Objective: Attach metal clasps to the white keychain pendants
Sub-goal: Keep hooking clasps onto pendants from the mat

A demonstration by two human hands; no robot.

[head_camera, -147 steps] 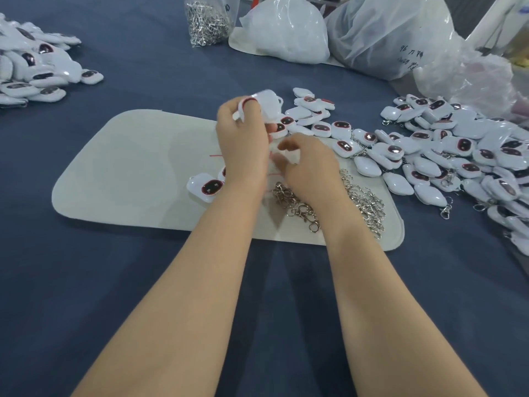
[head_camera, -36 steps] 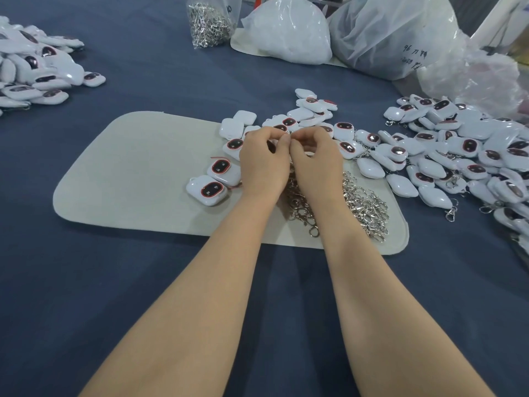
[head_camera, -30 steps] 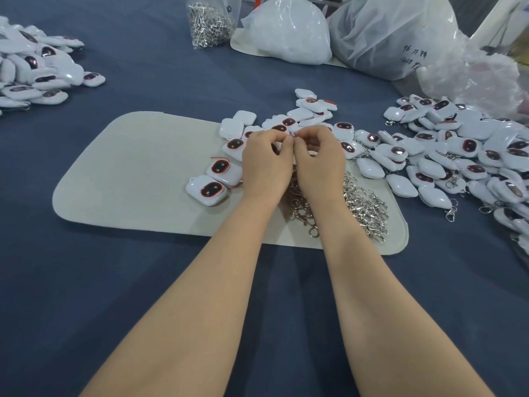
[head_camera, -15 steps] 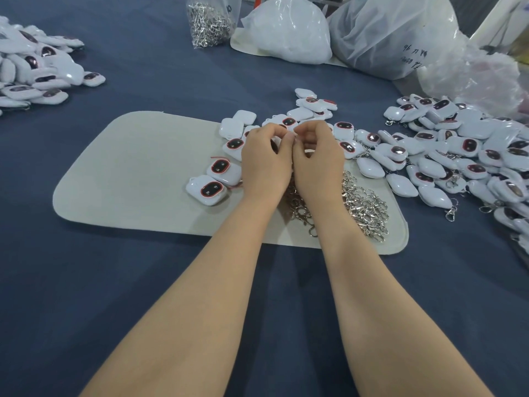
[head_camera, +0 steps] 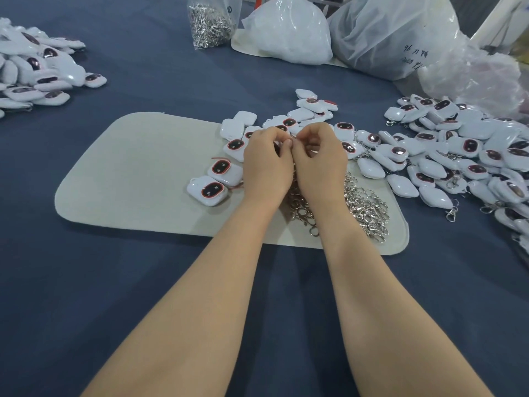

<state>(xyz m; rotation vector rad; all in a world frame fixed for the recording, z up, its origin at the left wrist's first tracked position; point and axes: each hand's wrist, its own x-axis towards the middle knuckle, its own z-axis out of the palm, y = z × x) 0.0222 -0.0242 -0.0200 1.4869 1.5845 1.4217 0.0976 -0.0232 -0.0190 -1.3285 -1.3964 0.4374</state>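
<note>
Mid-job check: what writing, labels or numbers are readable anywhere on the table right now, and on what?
"96": dark handwriting on the large clear plastic bag. This is a tentative reading of the first two characters; the rest is too blurred to read.
Small dark mark on the bag of clasps: too small to read.
White pendants: dark ovals only, no text visible.

Item pinched between left hand (head_camera: 266, 164) and right hand (head_camera: 320, 161): hidden behind the curled fingers, so I cannot name it. Heap of silver metal clasps (head_camera: 363, 207): middle part covered by both wrists. Dark handwriting on translucent plastic bag (head_camera: 395, 38): too small for me to read; left pile of white plastic pendants (head_camera: 34, 73) and right pile (head_camera: 472, 156) run off the view's edges.
</note>
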